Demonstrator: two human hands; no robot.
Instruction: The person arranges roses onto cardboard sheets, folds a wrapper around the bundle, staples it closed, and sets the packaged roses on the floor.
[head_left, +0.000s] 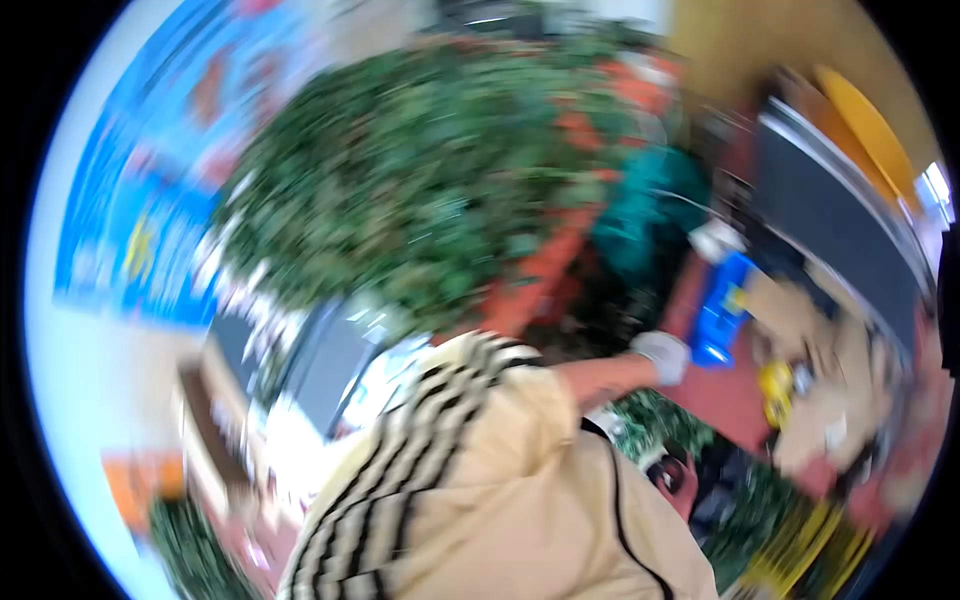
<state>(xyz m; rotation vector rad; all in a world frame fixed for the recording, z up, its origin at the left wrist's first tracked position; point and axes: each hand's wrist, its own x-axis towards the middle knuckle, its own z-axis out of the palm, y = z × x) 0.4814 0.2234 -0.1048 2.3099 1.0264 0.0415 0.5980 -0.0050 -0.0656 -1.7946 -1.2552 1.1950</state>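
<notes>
My left arm reaches across to the right, its bare forearm coming out of a cream sleeve with black stripes. My left hand point(661, 358), in a white glove, is at the edge of a red surface point(722, 400), close to a blue bottle-like container point(721, 310). Blur smears its fingers. Lower down, beside my body, my right hand point(683, 487) is curled around a dark, rounded thing point(662, 472) that I cannot make out. Cut green foliage point(655, 425) lies between the two hands.
A big heap of leafy green stems point(420, 180) spreads over an orange-red surface point(535, 285). Beyond the left hand are a teal bag point(645, 215), a yellow item point(776, 392) and brown cardboard point(830, 425). Blue posters point(150, 240) hang at left; a yellow rack point(810, 550) stands lower right.
</notes>
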